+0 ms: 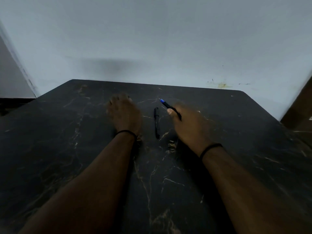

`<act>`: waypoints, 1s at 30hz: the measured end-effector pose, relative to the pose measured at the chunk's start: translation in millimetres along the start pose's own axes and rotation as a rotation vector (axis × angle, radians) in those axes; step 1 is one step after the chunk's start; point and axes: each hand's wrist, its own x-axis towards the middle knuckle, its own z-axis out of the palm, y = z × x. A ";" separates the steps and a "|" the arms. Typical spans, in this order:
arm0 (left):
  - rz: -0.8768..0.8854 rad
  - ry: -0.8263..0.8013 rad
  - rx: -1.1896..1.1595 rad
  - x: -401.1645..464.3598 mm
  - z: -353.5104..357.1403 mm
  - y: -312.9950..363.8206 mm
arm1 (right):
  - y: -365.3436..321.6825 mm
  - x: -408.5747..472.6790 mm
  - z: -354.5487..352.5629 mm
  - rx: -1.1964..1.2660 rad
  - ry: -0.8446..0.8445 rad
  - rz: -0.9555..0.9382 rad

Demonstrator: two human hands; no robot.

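Pen, light, stiff, slick, seems best held mid-barrel, where right hand pinches it; left hand rests loose, empty.

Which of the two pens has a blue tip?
The pen that the right hand grips: its tip is blue and points toward the wall. The black pen lies on the table, left of that hand.

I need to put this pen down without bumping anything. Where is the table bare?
The table is bare left of the left hand, right of the right hand toward the far corner, and near you between the forearms. Crowded: the gap between the hands, where a loose black piece lies by the held pen.
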 end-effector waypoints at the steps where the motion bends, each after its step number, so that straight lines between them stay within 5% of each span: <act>1: 0.025 0.055 -0.187 -0.2 -0.4 2.9 | -1.0 1.0 1.3 0.011 -0.005 0.028; 3: 0.016 0.023 -0.556 -2.4 -0.4 12.6 | -2.1 2.4 2.6 0.074 0.005 0.084; 7: -0.144 -0.425 -1.122 -12.8 -5.6 24.8 | -2.1 1.2 1.5 0.243 -0.031 0.087; 11: -0.126 -0.897 -1.410 -10.7 -11.6 17.2 | -10.0 -3.4 3.2 0.726 -0.183 0.148; 13: -0.080 -1.010 -1.455 -9.3 -13.6 14.5 | -12.4 -3.5 -0.4 1.037 -0.347 0.259; 17: -0.055 -1.109 -1.472 -8.7 -10.8 11.5 | -12.6 -5.2 -9.9 1.351 -0.612 0.418; 21: -0.080 -1.086 -1.517 -10.2 -6.2 11.5 | -15.5 -6.1 -11.9 1.420 -0.669 0.435; 30: -0.083 -0.931 -1.513 -10.7 -3.8 14.5 | -28.2 -13.3 -4.3 0.922 -0.305 0.282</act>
